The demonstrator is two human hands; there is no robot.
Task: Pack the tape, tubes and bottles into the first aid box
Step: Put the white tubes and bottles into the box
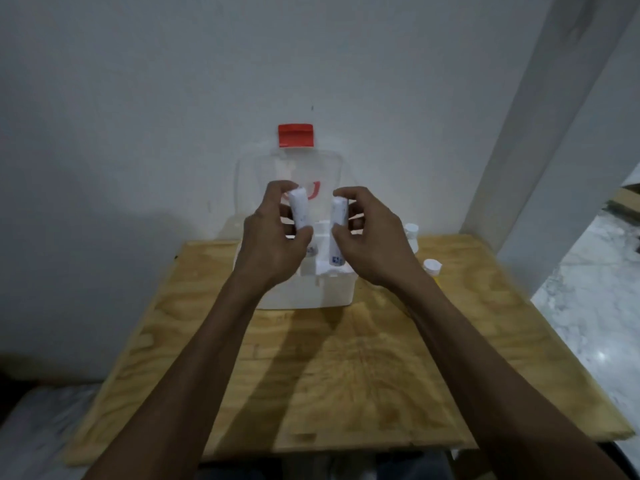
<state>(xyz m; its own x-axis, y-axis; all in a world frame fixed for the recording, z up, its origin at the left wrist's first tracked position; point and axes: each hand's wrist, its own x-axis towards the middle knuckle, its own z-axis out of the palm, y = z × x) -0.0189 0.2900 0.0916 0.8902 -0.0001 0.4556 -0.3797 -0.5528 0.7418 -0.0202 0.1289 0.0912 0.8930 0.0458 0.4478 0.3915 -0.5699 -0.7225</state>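
One wooden counter (pixel 346 368) carries the white box (pixel 304 289) at its far edge, clear lid (pixel 256 174) raised with a red latch (pixel 296 135). Above the box, the left hand (pixel 273 237) is clamped on one white tube (pixel 300 207) and the right hand (pixel 370 237) on another tube (pixel 338 213). Two white-capped bottles (pixel 431 266) stand just right of the box.

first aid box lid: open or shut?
Open. The clear lid with its red latch stands upright against the wall behind the white box, whose inside compartments show.
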